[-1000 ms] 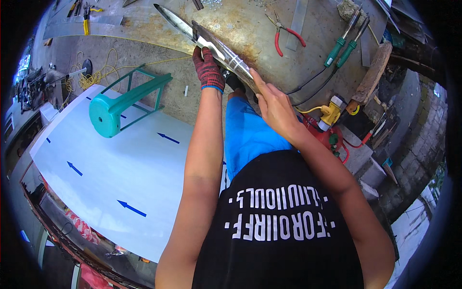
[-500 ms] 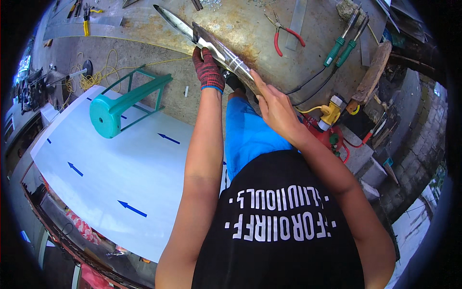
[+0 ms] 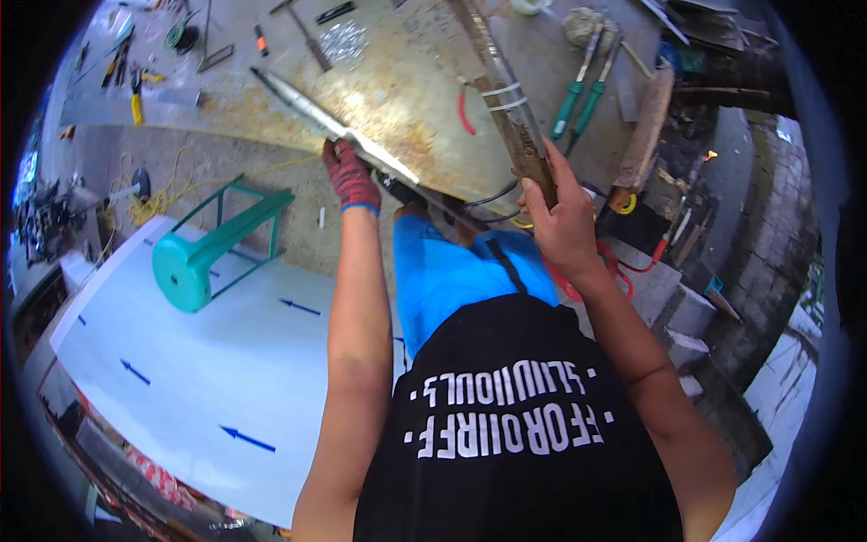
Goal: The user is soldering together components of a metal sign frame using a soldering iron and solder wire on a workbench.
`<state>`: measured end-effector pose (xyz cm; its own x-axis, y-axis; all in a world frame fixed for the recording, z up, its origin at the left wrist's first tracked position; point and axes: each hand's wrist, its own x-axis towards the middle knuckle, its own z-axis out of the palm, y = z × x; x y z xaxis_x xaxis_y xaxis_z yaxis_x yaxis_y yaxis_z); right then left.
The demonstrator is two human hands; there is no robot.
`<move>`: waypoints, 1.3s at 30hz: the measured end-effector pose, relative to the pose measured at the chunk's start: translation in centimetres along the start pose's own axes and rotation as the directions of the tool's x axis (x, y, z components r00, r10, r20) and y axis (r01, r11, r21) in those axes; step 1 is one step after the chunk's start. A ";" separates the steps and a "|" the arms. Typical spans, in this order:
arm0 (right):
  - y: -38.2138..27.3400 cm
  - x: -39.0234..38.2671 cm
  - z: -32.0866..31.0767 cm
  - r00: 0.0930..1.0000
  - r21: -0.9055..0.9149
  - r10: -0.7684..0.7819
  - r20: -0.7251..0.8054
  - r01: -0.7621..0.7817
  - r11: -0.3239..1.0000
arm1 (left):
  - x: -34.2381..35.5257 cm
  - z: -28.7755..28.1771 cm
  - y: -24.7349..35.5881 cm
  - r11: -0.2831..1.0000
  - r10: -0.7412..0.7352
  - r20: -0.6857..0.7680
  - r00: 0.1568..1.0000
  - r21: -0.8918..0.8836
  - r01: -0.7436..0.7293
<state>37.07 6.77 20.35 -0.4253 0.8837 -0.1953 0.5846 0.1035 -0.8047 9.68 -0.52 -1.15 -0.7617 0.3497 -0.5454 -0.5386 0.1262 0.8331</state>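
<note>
My left hand (image 3: 352, 179), in a red and black knit glove, is closed on a long, narrow piece of bent shiny sheet metal (image 3: 307, 104). The metal lies aslant over the near edge of the metal-topped worktable (image 3: 402, 68). My bare right hand (image 3: 567, 217) grips the near end of a long brown bar (image 3: 506, 108) with a metal face and white bands around it. The bar is raised over the table, apart from the sheet metal. Behind it, a pair of red-handled pliers (image 3: 465, 110) is partly hidden.
Two green-handled soldering irons (image 3: 569, 104) lie at the table's right, near a wooden plank (image 3: 648, 131). Yellow-handled pliers (image 3: 136, 99) and other tools lie at the far left. A green stool (image 3: 181, 271) stands on a white sheet (image 3: 208, 379); a yellow cord (image 3: 163, 203) lies beyond.
The bar has come off the sheet metal and swung up to the right in my right hand. My left hand and the sheet metal are lower and further left in view.
</note>
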 end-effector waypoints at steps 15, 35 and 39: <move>6.4 -0.1 -4.5 0.850 0.092 0.231 -0.473 -0.213 0.973 | -0.4 0.2 0.7 1.000 -0.014 0.003 1.000 -0.014 0.014; 24.3 -7.9 -19.4 0.367 -0.084 0.111 -0.923 -0.477 0.875 | 2.9 -2.5 -1.7 0.998 -0.060 0.137 0.989 0.030 0.057; 34.3 -10.7 -20.7 0.343 -0.083 0.165 -0.925 -0.604 0.793 | 4.2 -3.6 -2.0 0.993 -0.117 0.140 0.983 0.014 0.116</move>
<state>75.98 10.31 6.40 0.5893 0.7424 0.3188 0.7776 -0.4139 -0.4733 6.26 -2.60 -5.49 -0.6357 0.4594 -0.6204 -0.6178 0.1791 0.7657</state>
